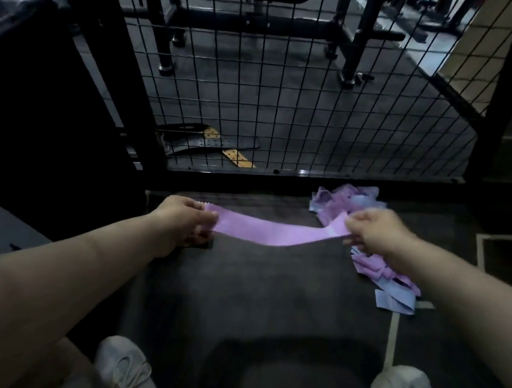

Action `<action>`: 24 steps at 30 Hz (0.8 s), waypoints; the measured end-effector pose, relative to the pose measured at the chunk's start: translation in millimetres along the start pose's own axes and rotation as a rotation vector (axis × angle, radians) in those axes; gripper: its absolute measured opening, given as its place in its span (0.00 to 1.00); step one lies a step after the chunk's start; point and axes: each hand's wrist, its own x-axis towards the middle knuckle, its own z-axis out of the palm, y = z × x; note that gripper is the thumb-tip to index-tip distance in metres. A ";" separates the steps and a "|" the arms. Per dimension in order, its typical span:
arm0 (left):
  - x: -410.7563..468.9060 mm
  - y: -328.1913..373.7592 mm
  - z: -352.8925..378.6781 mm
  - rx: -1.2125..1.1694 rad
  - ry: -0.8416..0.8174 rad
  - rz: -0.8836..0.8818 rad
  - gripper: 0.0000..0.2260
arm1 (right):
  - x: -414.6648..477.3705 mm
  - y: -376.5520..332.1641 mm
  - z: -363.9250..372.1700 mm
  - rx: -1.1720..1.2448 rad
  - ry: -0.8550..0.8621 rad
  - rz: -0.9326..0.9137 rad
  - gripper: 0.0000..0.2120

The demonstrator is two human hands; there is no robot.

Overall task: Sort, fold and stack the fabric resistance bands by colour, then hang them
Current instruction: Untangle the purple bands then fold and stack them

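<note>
Pink band [271, 231]: hanging stretched between both hands just above the dark floor mat [240, 285]; sagging slightly in the middle; a pale patch showing near its right end
Left hand [184, 218]: pinching the band's left end, thumb on top, fingers curled beneath
Right hand [372, 232]: gripping the band's right end, fingers closed around it
Pile of bands [375, 266]: lying on the mat under and beyond the right hand; purple and pale blue pieces tangled together, unsorted
Wire mesh panel [287, 103]: standing upright just beyond the mat
White shoes [123, 368]: showing at the bottom edge, one on each side
</note>
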 end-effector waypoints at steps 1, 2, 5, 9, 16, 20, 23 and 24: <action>6.0 -8.3 -1.4 0.072 0.015 -0.004 0.05 | 6.2 15.9 11.3 -0.023 -0.047 0.046 0.11; 11.6 -16.9 -2.5 0.132 0.038 -0.005 0.03 | 11.0 30.1 21.5 -0.044 -0.076 0.089 0.12; 31.4 -47.5 -1.9 0.205 0.108 -0.064 0.08 | 23.5 69.9 53.0 -0.060 -0.141 0.217 0.09; 66.7 -97.8 8.5 0.208 0.117 -0.183 0.10 | 43.4 122.2 99.9 -0.025 -0.145 0.350 0.07; 125.5 -169.4 46.8 0.203 0.183 -0.334 0.06 | 98.1 184.6 143.8 0.000 -0.104 0.434 0.06; 145.3 -202.8 56.1 0.319 0.228 -0.370 0.03 | 119.7 215.9 153.1 -0.166 -0.192 0.501 0.07; 155.1 -218.2 57.7 0.426 0.221 -0.418 0.03 | 144.8 219.9 148.7 -0.472 -0.313 0.485 0.05; 158.0 -222.4 57.7 0.468 0.214 -0.438 0.02 | 157.2 216.6 144.6 -0.566 -0.315 0.461 0.09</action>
